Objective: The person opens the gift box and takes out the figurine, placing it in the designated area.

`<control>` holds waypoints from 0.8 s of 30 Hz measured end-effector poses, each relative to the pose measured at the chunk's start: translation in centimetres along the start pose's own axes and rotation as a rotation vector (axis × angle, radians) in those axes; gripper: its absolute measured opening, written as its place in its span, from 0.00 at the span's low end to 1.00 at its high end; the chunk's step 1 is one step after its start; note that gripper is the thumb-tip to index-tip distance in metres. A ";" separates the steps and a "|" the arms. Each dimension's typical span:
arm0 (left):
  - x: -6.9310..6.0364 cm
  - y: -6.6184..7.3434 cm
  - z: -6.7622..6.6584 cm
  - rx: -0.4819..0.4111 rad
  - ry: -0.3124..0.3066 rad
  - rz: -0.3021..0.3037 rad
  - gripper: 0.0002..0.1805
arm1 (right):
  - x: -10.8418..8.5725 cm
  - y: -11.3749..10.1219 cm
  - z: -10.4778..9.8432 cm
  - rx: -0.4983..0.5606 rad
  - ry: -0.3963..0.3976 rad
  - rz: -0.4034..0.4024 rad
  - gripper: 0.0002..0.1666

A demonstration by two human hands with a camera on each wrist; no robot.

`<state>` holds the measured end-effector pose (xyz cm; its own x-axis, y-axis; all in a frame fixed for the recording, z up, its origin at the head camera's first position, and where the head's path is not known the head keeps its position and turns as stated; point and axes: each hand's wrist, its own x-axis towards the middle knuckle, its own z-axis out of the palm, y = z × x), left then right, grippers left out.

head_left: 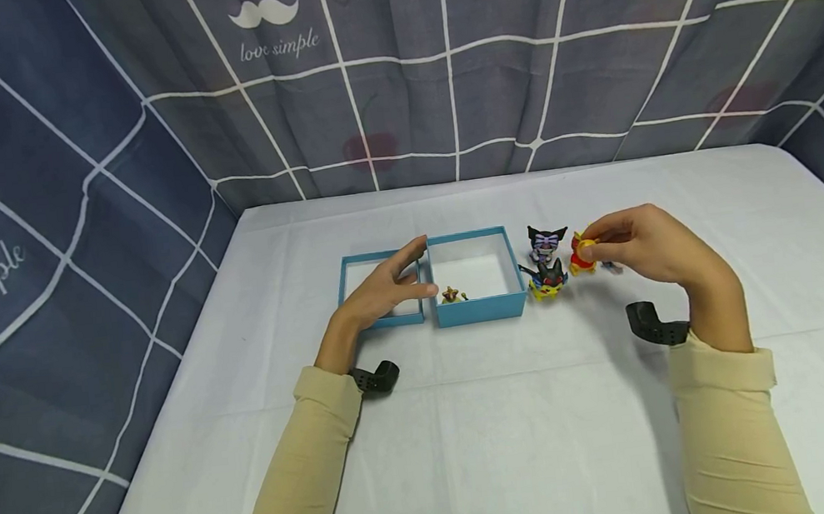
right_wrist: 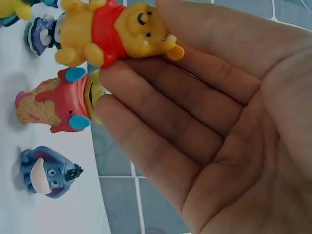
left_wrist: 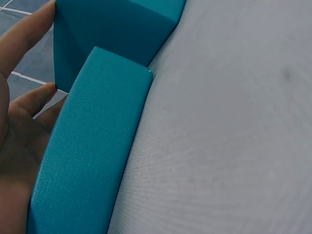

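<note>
My right hand (head_left: 648, 245) pinches a Winnie the Pooh figurine (right_wrist: 109, 34) by its head, thumb on one side and fingertips on the other. Beside it, in the right wrist view, stand a red figurine with a patterned base (right_wrist: 66, 102) and a blue donkey figurine (right_wrist: 48, 173). My left hand (head_left: 378, 290) reaches over a shallow blue lid (head_left: 398, 320), its extended fingers touching the left side of a blue box (head_left: 481, 310). Inside that box, a small brown figurine (head_left: 450, 295) lies at the near left corner.
Right of the box stand a black-and-purple figurine (head_left: 546, 243) and a dark-eared figurine with a yellow base (head_left: 547, 278). A white cloth (head_left: 521, 430) covers the table. Dark checked curtains (head_left: 411, 106) hang behind and at the sides.
</note>
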<state>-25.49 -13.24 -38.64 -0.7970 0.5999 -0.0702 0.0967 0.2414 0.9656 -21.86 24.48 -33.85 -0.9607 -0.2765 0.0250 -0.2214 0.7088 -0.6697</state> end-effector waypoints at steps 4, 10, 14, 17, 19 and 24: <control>0.2 -0.3 0.0 0.005 0.001 -0.001 0.46 | 0.1 0.5 0.1 0.011 -0.027 -0.005 0.16; 1.1 -2.6 -0.5 0.013 0.006 0.003 0.48 | 0.2 1.1 0.5 0.037 -0.085 0.004 0.13; 1.3 -3.2 -0.8 0.021 0.014 0.002 0.47 | 0.4 1.4 0.7 0.022 -0.108 0.005 0.11; 1.3 -3.3 -0.8 0.019 0.015 0.012 0.47 | 0.5 1.5 0.8 -0.006 -0.113 0.006 0.11; 1.3 -3.3 -0.8 0.019 0.016 0.016 0.47 | 0.5 1.7 0.9 -0.019 -0.115 0.003 0.10; 1.3 -3.2 -0.7 0.018 0.017 0.018 0.49 | 0.7 2.0 1.2 -0.029 -0.123 -0.005 0.10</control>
<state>-27.30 -13.77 -41.65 -0.8052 0.5911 -0.0483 0.1216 0.2443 0.9621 -22.81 24.90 -36.06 -0.9322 -0.3561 -0.0646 -0.2323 0.7256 -0.6477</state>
